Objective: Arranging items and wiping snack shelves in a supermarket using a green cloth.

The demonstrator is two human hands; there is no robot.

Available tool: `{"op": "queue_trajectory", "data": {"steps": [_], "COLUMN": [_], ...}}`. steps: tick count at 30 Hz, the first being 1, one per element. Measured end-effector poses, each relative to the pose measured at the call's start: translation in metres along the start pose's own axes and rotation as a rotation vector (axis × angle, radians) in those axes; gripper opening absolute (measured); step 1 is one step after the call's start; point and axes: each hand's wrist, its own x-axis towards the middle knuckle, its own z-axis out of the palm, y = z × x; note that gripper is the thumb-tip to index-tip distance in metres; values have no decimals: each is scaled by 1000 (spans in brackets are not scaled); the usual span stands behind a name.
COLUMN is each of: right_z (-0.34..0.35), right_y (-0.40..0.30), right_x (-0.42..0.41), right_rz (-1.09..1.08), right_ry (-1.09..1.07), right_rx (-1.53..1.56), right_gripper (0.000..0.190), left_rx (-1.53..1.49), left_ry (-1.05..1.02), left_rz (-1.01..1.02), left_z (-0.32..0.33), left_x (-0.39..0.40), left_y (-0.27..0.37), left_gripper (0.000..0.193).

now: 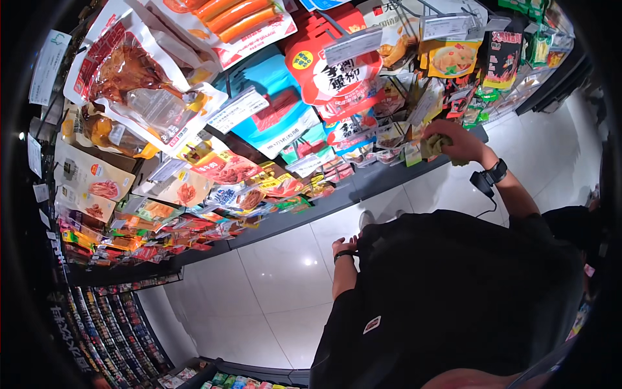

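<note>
My right hand (449,138), with a black device strapped at its wrist, grips a crumpled olive-green cloth (437,146) beside the lower hanging snack packs. Near that hand are a small light-green packet (413,153) and the shelf's grey base edge (374,182). My left hand (344,245), with a black wristband, hangs low by the front of my black shirt, its fingers loosely bent and apart; I see nothing in it. Above hang a red crab-stick pack (335,68), a blue pack (272,104) and a vacuum-packed roast meat bag (136,78).
Clear plastic price-tag holders (238,109) jut out from the hooks among the packs. Pale tiled floor (286,272) runs below the rack. Shelves with rows of small goods (116,330) stand at the lower left. Part of another person in dark clothing (573,226) is at the right edge.
</note>
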Motion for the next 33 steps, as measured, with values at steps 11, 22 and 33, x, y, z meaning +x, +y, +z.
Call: {"op": "queue_trajectory", "data": {"steps": [11, 22, 33], "right_z": [23, 28, 30], "right_y": [82, 90, 101], "right_x": [-138, -196, -214], "right_rz": [286, 452, 379], "right_ry": [-156, -343, -314], "right_rx": [49, 52, -40], "right_gripper": [32, 31, 30], "left_rx": [358, 191, 259], "left_ry": [-993, -1183, -712], "left_rz": [81, 231, 439], "left_z": [57, -10, 75], "left_x": [-263, -401, -346], "left_y": [-133, -230, -194], "left_gripper": [30, 45, 55]}}
